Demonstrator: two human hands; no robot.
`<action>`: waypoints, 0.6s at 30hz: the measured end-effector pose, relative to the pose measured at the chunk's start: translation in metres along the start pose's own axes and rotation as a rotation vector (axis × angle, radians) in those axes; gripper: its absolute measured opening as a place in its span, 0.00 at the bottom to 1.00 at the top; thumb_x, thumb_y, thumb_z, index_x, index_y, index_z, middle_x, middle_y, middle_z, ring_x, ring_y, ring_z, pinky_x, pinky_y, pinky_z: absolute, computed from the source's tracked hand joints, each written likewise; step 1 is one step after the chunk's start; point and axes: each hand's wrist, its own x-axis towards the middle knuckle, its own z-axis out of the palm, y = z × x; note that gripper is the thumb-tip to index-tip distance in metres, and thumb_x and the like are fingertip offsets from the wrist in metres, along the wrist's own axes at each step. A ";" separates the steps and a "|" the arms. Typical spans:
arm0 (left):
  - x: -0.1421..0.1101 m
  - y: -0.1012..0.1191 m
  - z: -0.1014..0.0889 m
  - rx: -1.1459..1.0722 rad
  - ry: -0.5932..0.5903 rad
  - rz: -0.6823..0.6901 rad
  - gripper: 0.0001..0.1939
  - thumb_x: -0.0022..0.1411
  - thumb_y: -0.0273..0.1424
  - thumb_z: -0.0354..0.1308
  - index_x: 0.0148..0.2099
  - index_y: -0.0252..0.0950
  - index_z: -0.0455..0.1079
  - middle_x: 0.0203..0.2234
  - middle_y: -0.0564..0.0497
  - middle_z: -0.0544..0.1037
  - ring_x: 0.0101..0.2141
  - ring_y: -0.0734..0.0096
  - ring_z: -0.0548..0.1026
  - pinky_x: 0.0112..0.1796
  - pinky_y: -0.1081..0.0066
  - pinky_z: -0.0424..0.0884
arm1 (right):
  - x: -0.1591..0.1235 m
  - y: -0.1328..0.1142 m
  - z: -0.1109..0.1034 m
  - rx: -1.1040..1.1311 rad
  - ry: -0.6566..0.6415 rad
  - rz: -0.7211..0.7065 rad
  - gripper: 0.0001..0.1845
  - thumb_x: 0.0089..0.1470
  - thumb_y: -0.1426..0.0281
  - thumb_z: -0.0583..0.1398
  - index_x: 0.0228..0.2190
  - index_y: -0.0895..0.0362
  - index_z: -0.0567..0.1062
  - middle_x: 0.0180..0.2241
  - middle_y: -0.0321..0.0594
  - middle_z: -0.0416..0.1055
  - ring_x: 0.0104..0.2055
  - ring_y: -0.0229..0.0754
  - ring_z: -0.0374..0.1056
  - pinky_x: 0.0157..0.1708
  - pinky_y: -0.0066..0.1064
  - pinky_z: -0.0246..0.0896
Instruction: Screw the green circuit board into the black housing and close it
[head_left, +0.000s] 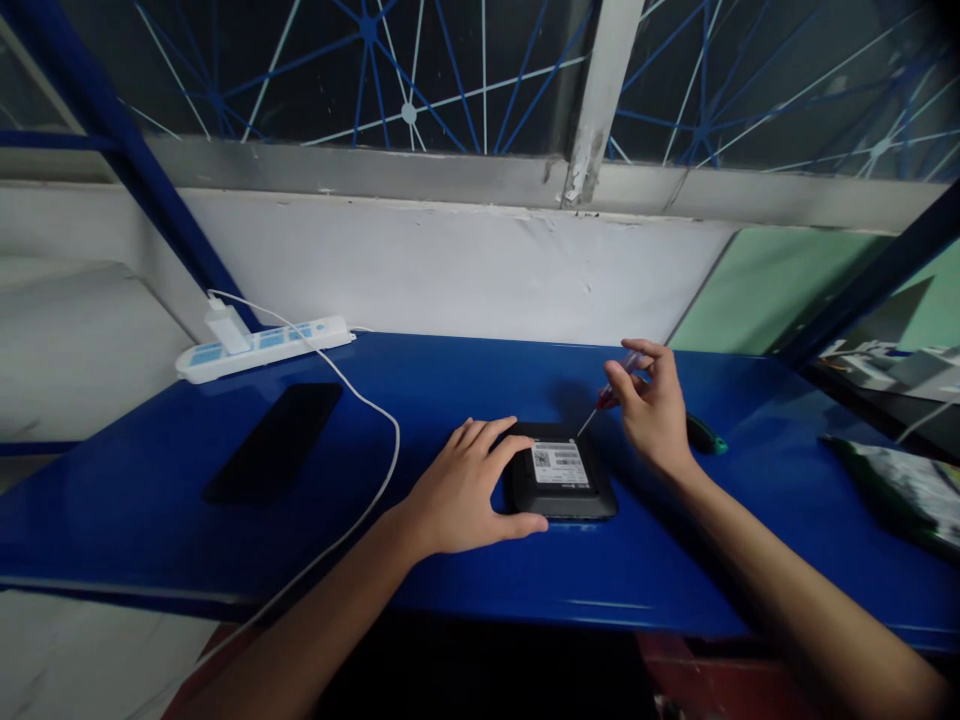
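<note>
A small black device with a white printed label lies flat on the blue table. My left hand is spread over its left side, thumb along the near edge and fingers on the far left part, steadying it against the table. In my right hand is a screwdriver with a reddish, see-through handle, pinched between the fingers. Its thin shaft slants down to the left, and the tip meets the device near the label's far right corner. Whether a screw sits under the tip is too small to tell.
A green-and-black handled object lies right of my right hand, partly hidden. At left are a black phone-like slab, a white power strip and a white cable crossing the table. A shiny packet sits at far right.
</note>
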 end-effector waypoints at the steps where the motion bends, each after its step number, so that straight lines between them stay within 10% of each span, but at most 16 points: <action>1: 0.000 0.000 0.000 0.001 -0.002 0.000 0.43 0.55 0.62 0.58 0.65 0.43 0.60 0.67 0.40 0.58 0.65 0.34 0.56 0.61 0.33 0.53 | 0.000 0.000 0.000 0.008 0.006 0.004 0.19 0.57 0.61 0.63 0.48 0.47 0.68 0.32 0.32 0.64 0.23 0.36 0.69 0.25 0.35 0.71; 11: 0.000 0.002 -0.001 0.016 -0.014 -0.004 0.43 0.55 0.61 0.59 0.64 0.43 0.59 0.67 0.40 0.59 0.65 0.36 0.57 0.62 0.35 0.54 | -0.003 -0.006 0.001 0.101 -0.018 0.030 0.15 0.62 0.65 0.55 0.51 0.48 0.68 0.43 0.40 0.73 0.34 0.41 0.76 0.31 0.37 0.74; 18: -0.001 0.000 0.000 0.002 -0.009 -0.008 0.44 0.54 0.62 0.59 0.65 0.42 0.59 0.68 0.39 0.57 0.66 0.37 0.56 0.63 0.35 0.51 | -0.003 -0.006 0.002 0.036 0.072 -0.025 0.15 0.58 0.62 0.62 0.48 0.49 0.73 0.30 0.34 0.68 0.27 0.38 0.71 0.28 0.35 0.72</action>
